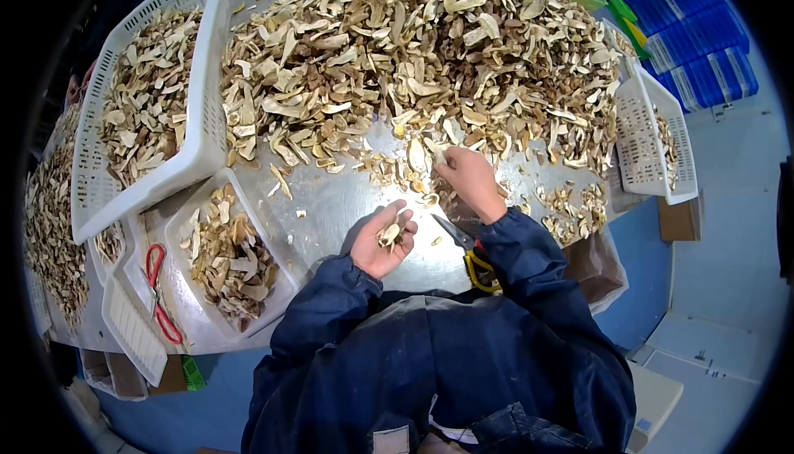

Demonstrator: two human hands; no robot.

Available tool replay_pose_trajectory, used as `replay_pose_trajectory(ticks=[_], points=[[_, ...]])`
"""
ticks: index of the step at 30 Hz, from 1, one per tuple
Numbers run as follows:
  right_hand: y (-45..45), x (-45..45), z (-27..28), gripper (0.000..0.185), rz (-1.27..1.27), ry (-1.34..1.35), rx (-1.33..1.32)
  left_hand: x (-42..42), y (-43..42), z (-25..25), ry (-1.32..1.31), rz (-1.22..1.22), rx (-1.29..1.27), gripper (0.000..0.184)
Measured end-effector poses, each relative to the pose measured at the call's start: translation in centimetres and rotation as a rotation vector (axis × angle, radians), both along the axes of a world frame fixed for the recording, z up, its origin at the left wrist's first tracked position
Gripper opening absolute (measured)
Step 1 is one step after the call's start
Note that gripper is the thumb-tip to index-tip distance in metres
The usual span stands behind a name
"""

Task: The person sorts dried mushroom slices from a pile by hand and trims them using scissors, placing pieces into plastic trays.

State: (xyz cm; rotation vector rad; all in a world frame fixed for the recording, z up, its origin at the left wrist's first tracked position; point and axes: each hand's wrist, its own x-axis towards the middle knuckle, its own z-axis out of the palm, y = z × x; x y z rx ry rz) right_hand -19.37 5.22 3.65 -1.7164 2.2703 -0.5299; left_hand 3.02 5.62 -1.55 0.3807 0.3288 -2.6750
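Note:
My left hand point(382, 241) is palm up over the metal table, its fingers curled round a few dried mushroom slices point(389, 235). To its right and farther forward, my right hand point(473, 179) pinches at a pale slice point(436, 150) on the near edge of the big heap of dried mushroom slices point(422, 49). Part of that slice is hidden by the fingertips. Below my right wrist lies a pair of scissors with yellow and black handles point(480, 270), partly covered by the sleeve. Loose slices and crumbs are scattered between the hands and the heap.
A tall white slotted basket point(211, 82) full of slices stands at the left, and a white tray point(289, 287) of slices nearer me. Red-handled scissors point(155, 268) lie beside it. Another white basket point(653, 183) and blue crates point(699, 40) are at the right.

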Motion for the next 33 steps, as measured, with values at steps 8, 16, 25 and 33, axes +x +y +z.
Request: replay_pose_trajectory(ticks=[8,16,25,33], points=[[2.3,1.1,3.2,0.010,-0.065,-1.078,0.212,0.6,-1.2,2.1,-0.205,-0.028,-0.260,0.020],[4.3,3.2,3.4,0.011,-0.031,-1.182,0.228,-0.2,-0.5,4.4,-0.519,-0.075,-0.628,0.021],[5.2,5.4,3.4,0.014,-0.020,-1.178,0.236,0.1,-0.2,4.4,-0.653,0.037,-0.743,0.007],[6.1,5.4,2.0,0.015,-0.077,-1.185,0.174,-0.3,0.2,4.9,-0.724,-0.046,-0.798,0.010]])
